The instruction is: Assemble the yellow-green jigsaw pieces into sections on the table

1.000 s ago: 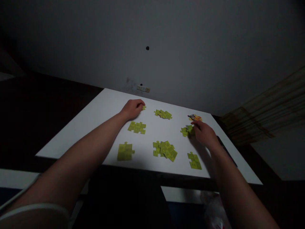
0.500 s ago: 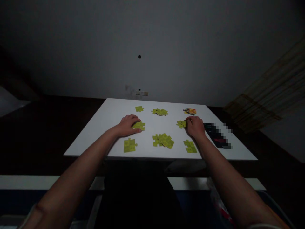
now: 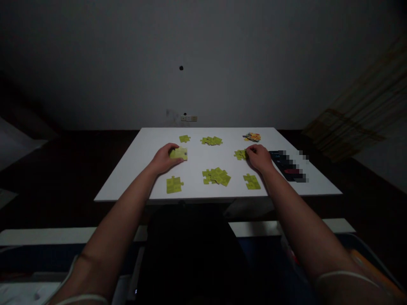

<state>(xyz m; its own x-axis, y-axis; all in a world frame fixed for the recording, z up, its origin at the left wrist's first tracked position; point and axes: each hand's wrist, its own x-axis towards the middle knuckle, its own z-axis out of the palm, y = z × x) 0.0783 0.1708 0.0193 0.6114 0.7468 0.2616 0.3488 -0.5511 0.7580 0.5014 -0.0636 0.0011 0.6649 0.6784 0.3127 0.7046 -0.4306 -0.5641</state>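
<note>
Though the room (image 3: pixel 203 63) is dim, the table (image 3: pixel 197 163) is white.

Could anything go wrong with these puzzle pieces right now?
Maybe! The left hand rests on yellow-green jigsaw pieces, which could slide out of place. The right hand is close to a dark blurred object and might bump it. The jigsaw group near the white table's front edge could get knocked off.
</note>
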